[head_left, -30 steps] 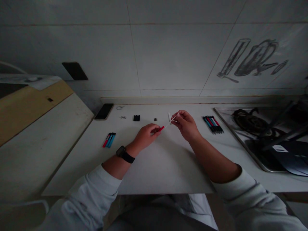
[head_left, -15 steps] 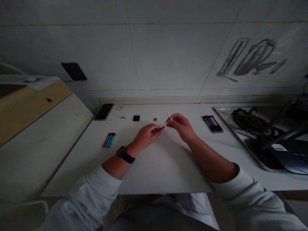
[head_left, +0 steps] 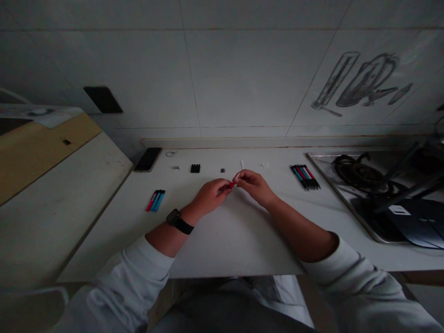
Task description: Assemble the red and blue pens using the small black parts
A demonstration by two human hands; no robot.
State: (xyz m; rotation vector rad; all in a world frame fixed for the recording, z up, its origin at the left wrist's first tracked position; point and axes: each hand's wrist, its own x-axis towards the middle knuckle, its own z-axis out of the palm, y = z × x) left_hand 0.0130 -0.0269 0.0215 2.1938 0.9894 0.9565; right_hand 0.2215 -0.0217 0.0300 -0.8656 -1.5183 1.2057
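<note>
In the middle of the counter, my left hand [head_left: 211,195] is closed on a red pen barrel [head_left: 232,184], holding it between thumb and fingers. My right hand [head_left: 255,187] pinches a thin whitish pen refill [head_left: 237,176] at the barrel's upper end. The two hands nearly touch; how far the refill sits in the barrel is hidden by the fingers. Behind them lie a white strip [head_left: 242,164], small dark pieces [head_left: 222,170], small white pieces [head_left: 264,165], black cylindrical pieces [head_left: 195,168] and tiny springs [head_left: 176,168].
Red and blue pen barrels [head_left: 156,200] lie at left, several pens [head_left: 305,177] at right. A phone [head_left: 148,159] and a thin ring [head_left: 171,153] are at the back left. The gas stove [head_left: 347,203] borders the counter [head_left: 239,245] on the right; a white cabinet [head_left: 65,199] stands left.
My right hand has moved left and slightly down, bringing the refill to the end of the red barrel. The barrel now points more steeply upward; the small white pieces behind are uncovered.
</note>
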